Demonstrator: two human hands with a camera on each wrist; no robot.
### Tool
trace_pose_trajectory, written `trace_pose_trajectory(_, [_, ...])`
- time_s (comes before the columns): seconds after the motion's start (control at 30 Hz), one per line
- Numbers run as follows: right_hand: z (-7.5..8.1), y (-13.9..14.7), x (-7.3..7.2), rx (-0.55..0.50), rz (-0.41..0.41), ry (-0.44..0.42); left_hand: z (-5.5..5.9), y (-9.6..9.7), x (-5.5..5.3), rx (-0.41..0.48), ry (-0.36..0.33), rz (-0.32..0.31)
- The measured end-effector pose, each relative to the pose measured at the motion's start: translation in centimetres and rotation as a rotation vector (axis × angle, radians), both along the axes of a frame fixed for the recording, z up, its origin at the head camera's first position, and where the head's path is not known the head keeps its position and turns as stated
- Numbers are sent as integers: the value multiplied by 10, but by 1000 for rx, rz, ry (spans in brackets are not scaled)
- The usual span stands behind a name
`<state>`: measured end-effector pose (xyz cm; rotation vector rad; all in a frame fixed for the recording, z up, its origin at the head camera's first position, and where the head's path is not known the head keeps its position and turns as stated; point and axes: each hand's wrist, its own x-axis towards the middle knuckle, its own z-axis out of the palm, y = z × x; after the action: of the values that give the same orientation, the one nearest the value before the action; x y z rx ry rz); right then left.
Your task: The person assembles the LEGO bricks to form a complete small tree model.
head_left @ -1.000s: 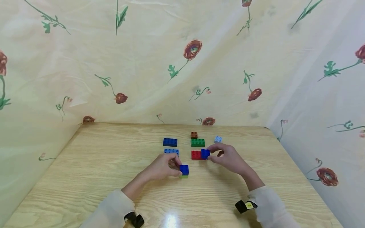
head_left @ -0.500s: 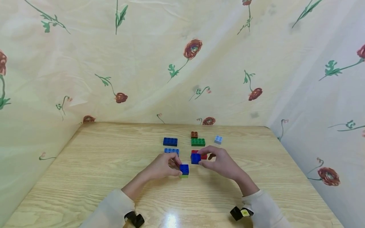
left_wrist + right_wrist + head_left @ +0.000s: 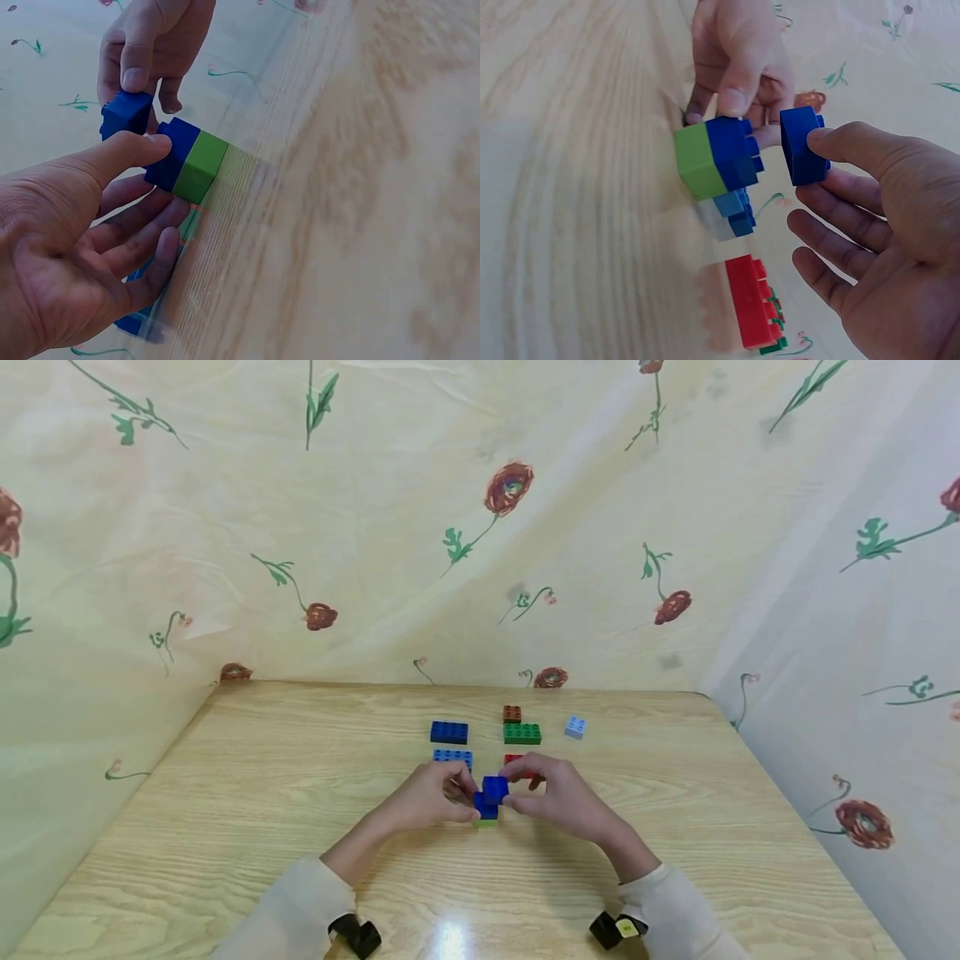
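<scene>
My left hand (image 3: 427,797) pinches a blue toy brick (image 3: 731,152) between thumb and fingers. That brick sits on a light green brick (image 3: 201,166), and the two form a small stack on the table. Just above the stack, my right hand (image 3: 562,797) pinches a second blue brick (image 3: 801,146) of like size by its sides. In the right wrist view a gap shows between this brick's hollow underside and the studs of the lower blue one. Overlap hides part of the stack's top in the head view.
Behind the hands lie a dark blue brick (image 3: 449,732), a light blue brick (image 3: 453,756), a green brick (image 3: 522,734), a brown brick (image 3: 512,714) and a pale blue brick (image 3: 575,727). A red brick (image 3: 748,302) is partly hidden by my right hand in the head view.
My right hand has carried its blue brick leftward and toward me, from over the red brick to above the stack. My left hand has stayed in place, holding the stack.
</scene>
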<state>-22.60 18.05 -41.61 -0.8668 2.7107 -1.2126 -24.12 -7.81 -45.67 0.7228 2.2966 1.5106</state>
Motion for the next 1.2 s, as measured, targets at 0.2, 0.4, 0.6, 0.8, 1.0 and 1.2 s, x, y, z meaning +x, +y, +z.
trace_pose_trajectory(0.2, [-6, -5, 1, -12, 20, -22, -1, 1, -1, 2, 3, 7])
trace_pose_trajectory(0.4, [-10, -10, 0, 1, 33, -19, 0, 2, 0, -2, 14, 20])
trace_pose_trajectory(0.6, [-12, -11, 0, 22, 20, 12, -1, 2, -1, -7, 22, 28])
trace_pose_trajectory(0.8, [-12, -11, 0, 34, 22, 13, -1, 1, 0, -22, 16, 18])
trace_pose_trajectory(1.0, [-10, -12, 1, 46, 24, 11, 4, 0, 1, -29, 53, 4])
trace_pose_trajectory(1.2, [-9, -12, 1, 49, 16, 5, 7, 1, 1, 0, 84, 13])
